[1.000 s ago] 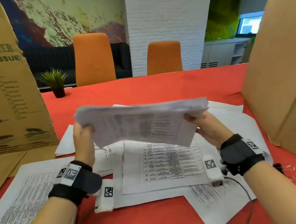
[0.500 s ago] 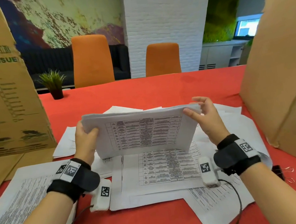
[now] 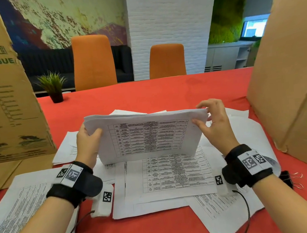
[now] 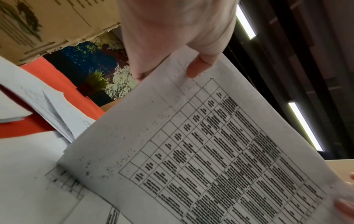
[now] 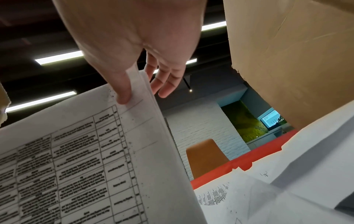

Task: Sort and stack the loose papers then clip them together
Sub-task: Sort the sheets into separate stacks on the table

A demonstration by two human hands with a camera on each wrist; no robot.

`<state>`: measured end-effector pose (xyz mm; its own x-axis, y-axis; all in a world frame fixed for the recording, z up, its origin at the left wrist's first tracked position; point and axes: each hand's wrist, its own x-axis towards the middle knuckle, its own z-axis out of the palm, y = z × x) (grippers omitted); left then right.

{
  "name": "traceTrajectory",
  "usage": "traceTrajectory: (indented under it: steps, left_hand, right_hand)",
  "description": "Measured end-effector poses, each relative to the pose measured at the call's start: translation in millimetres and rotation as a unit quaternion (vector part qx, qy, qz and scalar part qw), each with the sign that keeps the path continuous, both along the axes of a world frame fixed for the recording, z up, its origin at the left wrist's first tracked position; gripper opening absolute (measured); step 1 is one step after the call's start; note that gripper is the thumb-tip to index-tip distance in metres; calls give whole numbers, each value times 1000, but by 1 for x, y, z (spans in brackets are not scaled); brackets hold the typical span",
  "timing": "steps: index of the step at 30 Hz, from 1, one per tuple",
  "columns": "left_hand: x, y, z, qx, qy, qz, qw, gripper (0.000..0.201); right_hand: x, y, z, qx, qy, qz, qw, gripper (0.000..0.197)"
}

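Two hands hold one stack of papers (image 3: pixel 148 134) on edge in front of you, its lower edge resting on the loose sheets (image 3: pixel 166 173) spread over the red table (image 3: pixel 146 96). Your left hand (image 3: pixel 87 142) grips the stack's left end, thumb on the printed face and fingers behind it. Your right hand (image 3: pixel 214 127) pinches the right end with the thumb on the near face; the wrist view shows its other fingers (image 5: pixel 164 81) straight and spread behind the sheets, though whether they touch the back you cannot tell. The top page shows a printed table of text. More loose sheets lie flat all around, one large page (image 3: pixel 16 206) under your left forearm. Black binder clips (image 3: pixel 290 178) sit on the table just beside your right wrist. A cardboard box (image 3: pixel 4 90) stands at your left and another cardboard box (image 3: pixel 293 82) at your right. Beyond the table are two orange chairs (image 3: pixel 94 62) and a small potted plant (image 3: pixel 54 87).
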<state>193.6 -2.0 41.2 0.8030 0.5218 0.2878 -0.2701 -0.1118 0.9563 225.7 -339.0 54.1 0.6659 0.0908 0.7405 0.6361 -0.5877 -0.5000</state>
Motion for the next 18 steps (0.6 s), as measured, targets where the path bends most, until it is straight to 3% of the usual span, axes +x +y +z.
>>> traceTrajectory:
  steps: [18]
  left_hand:
    - [-2,-2,4,-9,3,-9,1000,32]
  right_hand:
    - [4,-6,5,-74,-31,-16,997,15]
